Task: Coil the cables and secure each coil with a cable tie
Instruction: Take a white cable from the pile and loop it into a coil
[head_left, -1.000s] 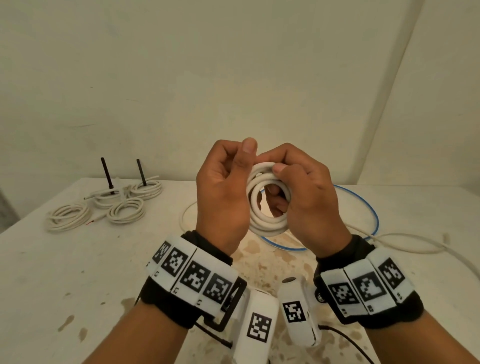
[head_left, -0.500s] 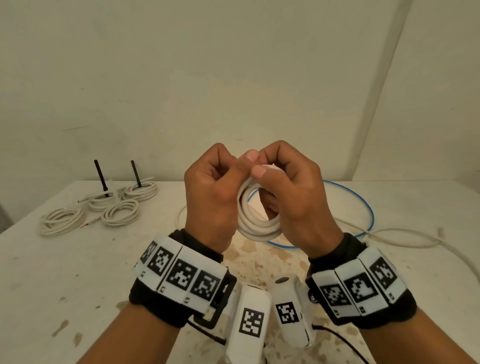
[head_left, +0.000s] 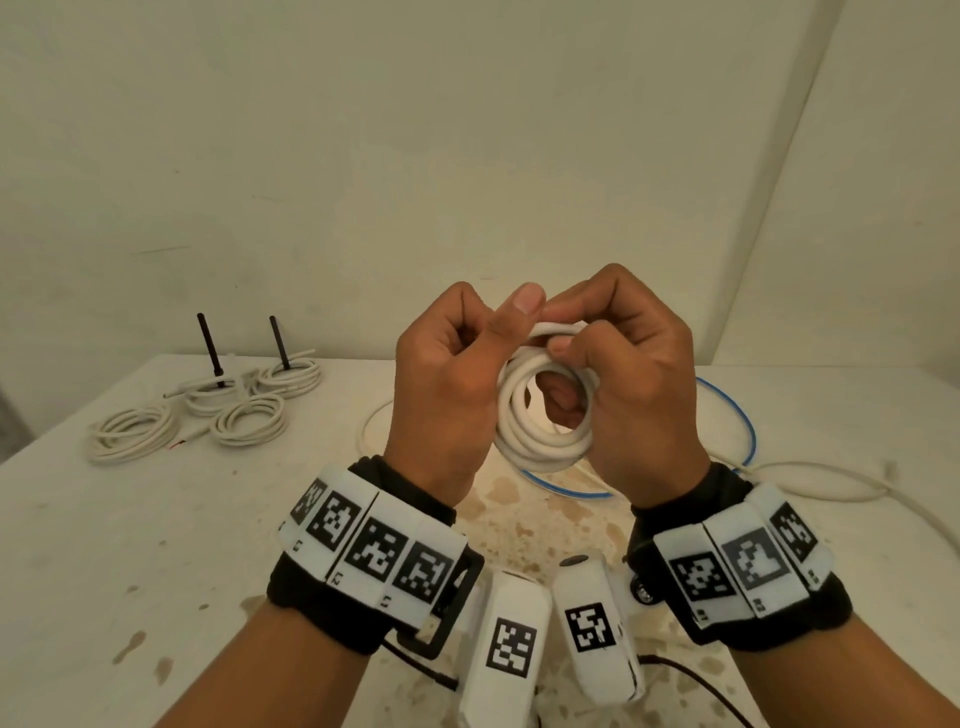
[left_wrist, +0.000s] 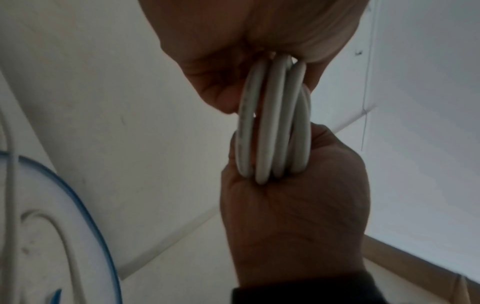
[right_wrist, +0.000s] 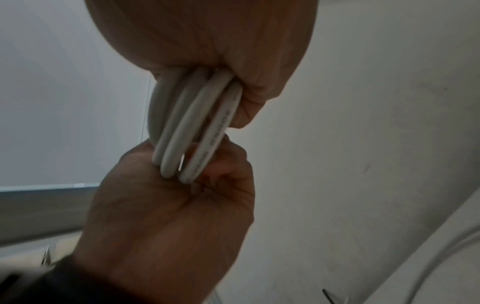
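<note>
A small coil of white cable (head_left: 540, 421) is held upright above the table between both hands. My left hand (head_left: 511, 325) grips its left side, thumb pressed on the top of the loops. My right hand (head_left: 571, 332) grips the right side, fingers hooked through the middle and thumb on top. In the left wrist view, the coil's (left_wrist: 275, 123) several loops lie side by side between the two hands. The right wrist view also shows the coil (right_wrist: 194, 127) edge-on. No cable tie shows on this coil.
Several white coils (head_left: 249, 418) lie at the table's back left, two with black cable ties (head_left: 208, 348) standing upright. A blue cable loop (head_left: 737, 415) and a loose white cable (head_left: 831, 483) lie behind and right of my hands. The walls stand close behind.
Both hands kept hold of the coil. My thumbs and fingertips shifted their grip along the top of the loops, and the coil turned slightly to show its opening more.
</note>
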